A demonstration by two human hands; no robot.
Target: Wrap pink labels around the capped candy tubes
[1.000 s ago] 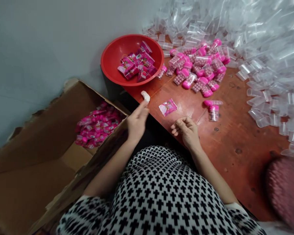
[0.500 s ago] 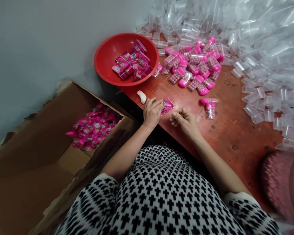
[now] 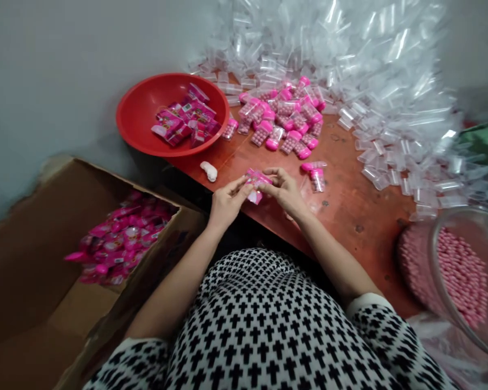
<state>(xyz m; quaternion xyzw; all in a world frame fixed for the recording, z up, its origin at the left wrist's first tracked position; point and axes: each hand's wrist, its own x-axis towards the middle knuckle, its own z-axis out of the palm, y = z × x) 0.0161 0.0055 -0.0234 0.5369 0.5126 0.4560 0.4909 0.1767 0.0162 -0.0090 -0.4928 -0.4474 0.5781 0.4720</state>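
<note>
From where I'm standing, both hands are working close together over the near edge of the counter (image 3: 344,168), and a small pink packet (image 3: 255,179) is sitting between them. The left hand (image 3: 226,203) is pinching its left side between thumb and fingers, while the right hand (image 3: 287,192) is holding its right side the same way. Whether its underside is touching the wood I cannot tell, nor whether anything is lying inside.

It is looking very light to me, thin and limp, with a glossy skin that is probably slipping a little under dry fingertips. I'd be taking it by opposite edges, gently, since a hard tug might be creasing or tearing the film.

The counter is showing worn, reddish, knotted wood. Beyond the packet, filled containers (image 3: 282,116) with pink caps are lying in a heap, and a couple more are resting apart, nearer the right hand. Clear empty containers (image 3: 350,59) are spreading behind them in a great drift. A red bowl (image 3: 140,116) is holding more packets by the pale wall (image 3: 44,65), a white lump (image 3: 209,171) is lying just below it, a cardboard box (image 3: 28,271) is standing at the left, and a jar (image 3: 417,260) of pink beads is standing at the right.
</note>
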